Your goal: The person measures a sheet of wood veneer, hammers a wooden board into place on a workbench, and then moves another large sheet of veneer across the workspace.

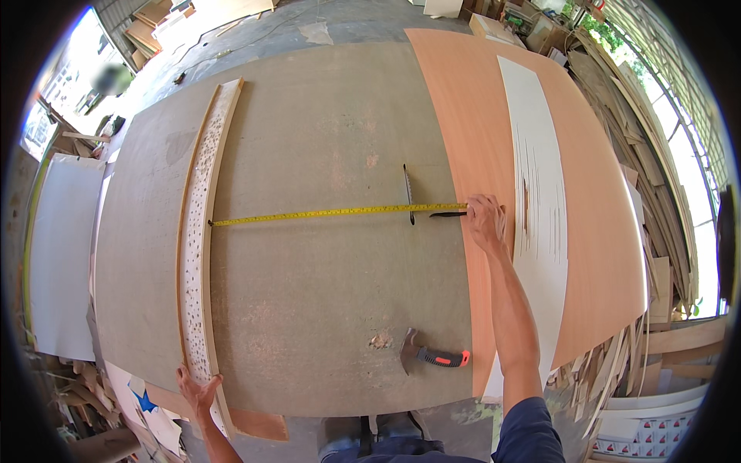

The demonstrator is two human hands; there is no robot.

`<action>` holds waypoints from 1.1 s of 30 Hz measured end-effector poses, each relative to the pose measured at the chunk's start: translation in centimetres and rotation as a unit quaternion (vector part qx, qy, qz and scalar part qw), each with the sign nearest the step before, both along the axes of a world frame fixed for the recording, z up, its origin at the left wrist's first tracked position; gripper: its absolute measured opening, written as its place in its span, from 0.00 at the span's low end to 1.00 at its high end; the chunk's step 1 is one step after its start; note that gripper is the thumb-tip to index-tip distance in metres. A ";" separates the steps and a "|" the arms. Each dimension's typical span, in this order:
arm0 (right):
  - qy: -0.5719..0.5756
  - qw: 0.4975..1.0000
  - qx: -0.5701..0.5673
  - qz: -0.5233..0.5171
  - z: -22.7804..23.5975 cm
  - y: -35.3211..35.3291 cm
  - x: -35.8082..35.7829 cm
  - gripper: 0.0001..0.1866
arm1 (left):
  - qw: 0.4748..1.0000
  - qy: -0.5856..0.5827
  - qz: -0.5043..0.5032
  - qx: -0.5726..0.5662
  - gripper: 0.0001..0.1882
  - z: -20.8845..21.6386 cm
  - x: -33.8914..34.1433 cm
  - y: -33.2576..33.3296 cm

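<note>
The right hand (486, 221) rests on the worktop (324, 309) with its grip curled together over the case end of a yellow tape measure (340, 211); the case itself is hidden under the fingers, so how tightly they close cannot be told. From that grip the yellow blade runs straight out to the left across the grey board, ending at the edge of a long narrow wooden strip (202, 231) with a pale speckled face. Just left of the right grip, a dark pencil-like tool (448, 214) lies beside the blade, and a little further left a slim dark blade or saw (407, 193) crosses the tape at a right angle. Under and to the right of the grip lies an orange-brown plywood sheet (594, 231), with a white panel (540, 201) lying lengthwise on it.

The left hand (197, 390) is well apart from the right, at the near end of the wooden strip, fingers spread open and pressing flat on the strip's end at the worktop's near edge.

Nearer the person than the right grip, a hammer (432, 355) with a red and black handle lies on the grey board, touched by neither hand.
</note>
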State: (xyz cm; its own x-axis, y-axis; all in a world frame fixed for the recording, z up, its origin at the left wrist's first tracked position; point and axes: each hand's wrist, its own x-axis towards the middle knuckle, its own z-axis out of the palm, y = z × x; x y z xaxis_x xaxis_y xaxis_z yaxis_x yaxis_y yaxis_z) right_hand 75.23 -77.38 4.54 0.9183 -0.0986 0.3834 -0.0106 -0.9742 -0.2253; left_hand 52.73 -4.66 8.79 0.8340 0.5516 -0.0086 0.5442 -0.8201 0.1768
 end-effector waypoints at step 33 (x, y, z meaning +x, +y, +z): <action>0.005 1.000 0.001 -0.012 -0.4 0.1 0.0 0.08 | 0.999 0.046 0.017 -0.015 0.58 1.3 0.5 -1.0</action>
